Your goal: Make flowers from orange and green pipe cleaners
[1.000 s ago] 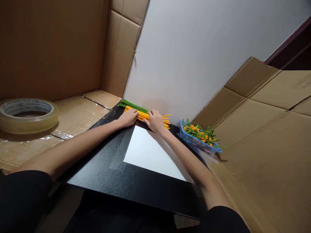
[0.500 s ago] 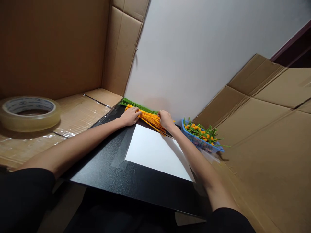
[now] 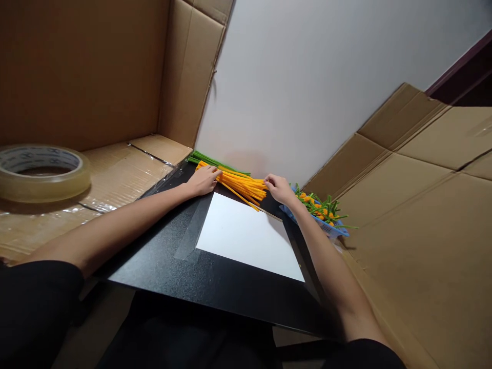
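Observation:
A loose bundle of orange pipe cleaners lies across the back of the black table, fanned out toward the right. My left hand is closed over the bundle's left end, pressing on it. At the opposite end, my right hand pinches the tip of an orange pipe cleaner between thumb and fingers. Green pipe cleaners lie behind the orange ones, along the wall. In front of the bundle is a white sheet, and one stray orange stem reaches its back edge.
A blue basket of green and orange twisted pieces stands right of my right hand. A large roll of clear tape sits on cardboard at left. Cardboard panels and a pale wall enclose the black table.
My right hand has moved right, from on top of the bundle to its right tips. The orange ends are now uncovered and spread. My left hand stays on the left end.

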Demonstrator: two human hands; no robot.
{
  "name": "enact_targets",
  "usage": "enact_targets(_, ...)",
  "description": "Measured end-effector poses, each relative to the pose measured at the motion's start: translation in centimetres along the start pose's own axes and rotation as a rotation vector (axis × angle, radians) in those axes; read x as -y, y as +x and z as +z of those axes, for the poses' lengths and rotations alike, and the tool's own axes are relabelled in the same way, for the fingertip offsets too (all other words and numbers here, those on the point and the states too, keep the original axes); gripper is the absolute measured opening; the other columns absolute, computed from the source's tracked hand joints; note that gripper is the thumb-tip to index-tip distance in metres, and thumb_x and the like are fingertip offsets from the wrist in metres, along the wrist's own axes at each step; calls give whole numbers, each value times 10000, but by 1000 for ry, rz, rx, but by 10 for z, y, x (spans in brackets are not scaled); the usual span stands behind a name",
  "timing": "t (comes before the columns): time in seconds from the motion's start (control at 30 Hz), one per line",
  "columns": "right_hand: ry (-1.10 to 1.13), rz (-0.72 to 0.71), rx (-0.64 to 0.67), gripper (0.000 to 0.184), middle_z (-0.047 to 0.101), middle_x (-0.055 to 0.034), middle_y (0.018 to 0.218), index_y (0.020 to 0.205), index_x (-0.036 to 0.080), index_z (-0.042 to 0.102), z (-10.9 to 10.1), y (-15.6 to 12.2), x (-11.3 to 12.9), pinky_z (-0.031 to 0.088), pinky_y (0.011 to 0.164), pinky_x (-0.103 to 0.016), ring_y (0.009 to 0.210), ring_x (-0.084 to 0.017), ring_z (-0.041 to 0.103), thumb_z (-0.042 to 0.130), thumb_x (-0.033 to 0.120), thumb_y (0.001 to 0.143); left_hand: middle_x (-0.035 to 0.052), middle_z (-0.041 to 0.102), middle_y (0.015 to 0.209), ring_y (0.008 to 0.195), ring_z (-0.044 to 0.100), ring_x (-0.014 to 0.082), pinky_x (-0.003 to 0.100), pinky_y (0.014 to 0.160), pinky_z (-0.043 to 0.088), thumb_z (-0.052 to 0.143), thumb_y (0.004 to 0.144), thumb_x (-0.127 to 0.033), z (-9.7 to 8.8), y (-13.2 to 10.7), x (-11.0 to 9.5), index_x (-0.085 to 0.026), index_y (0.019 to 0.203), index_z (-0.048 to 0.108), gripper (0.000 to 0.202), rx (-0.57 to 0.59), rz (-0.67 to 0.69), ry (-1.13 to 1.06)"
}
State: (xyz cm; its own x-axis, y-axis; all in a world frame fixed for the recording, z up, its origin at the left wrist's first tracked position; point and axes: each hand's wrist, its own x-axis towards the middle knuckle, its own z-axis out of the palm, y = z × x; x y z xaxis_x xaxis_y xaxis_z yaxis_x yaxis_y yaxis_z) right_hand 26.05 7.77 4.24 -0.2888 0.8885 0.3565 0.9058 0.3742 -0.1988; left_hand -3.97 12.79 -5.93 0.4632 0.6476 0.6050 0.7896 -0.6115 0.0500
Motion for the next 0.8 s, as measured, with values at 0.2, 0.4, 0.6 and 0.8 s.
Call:
enact_targets(0.2, 42, 0, 47, 286, 538, 13, 588, 903, 160, 719, -3, -30, 9, 329, 602, -279, 568, -153, 449, 494, 333, 867, 164, 511, 1473, 1412, 447, 291, 474, 1161, 400, 514, 937, -193, -18, -1, -27, -168, 1379, 473, 445, -367, 337, -65)
enact_targets(0.4, 211, -143, 136, 249, 577, 13, 599, 836, 189, 673, 9, -51, 46, 348, 585, -267, 557, -146, 470, 495, 346, 912, 119, 731, 1062, 1030, 685, 235, 367, 931, 517, 446, 1035, -318, -22, 5, -87, -136, 1164, 635, 292, -199, 414, -67)
enact_targets(0.6, 179, -140, 15, 184, 686, -31, 752, 880, 188, 647, 4, -71, 51, 408, 648, -278, 633, -163, 561, 472, 221, 925, 61, 766, 906, 806, 705, 177, 259, 654, 479, 533, 1001, -291, -23, 1, -98, -167, 985, 719, 224, -133, 245, -380)
enact_targets(0.8, 108, -182, -53, 176, 741, -74, 914, 986, 184, 695, 6, -91, 53, 437, 702, -290, 739, -188, 627, 526, 215, 943, 52, 796, 857, 760, 721, 178, 263, 670, 492, 666, 858, -124, -35, 0, -107, -178, 926, 785, 148, -39, 173, -660)
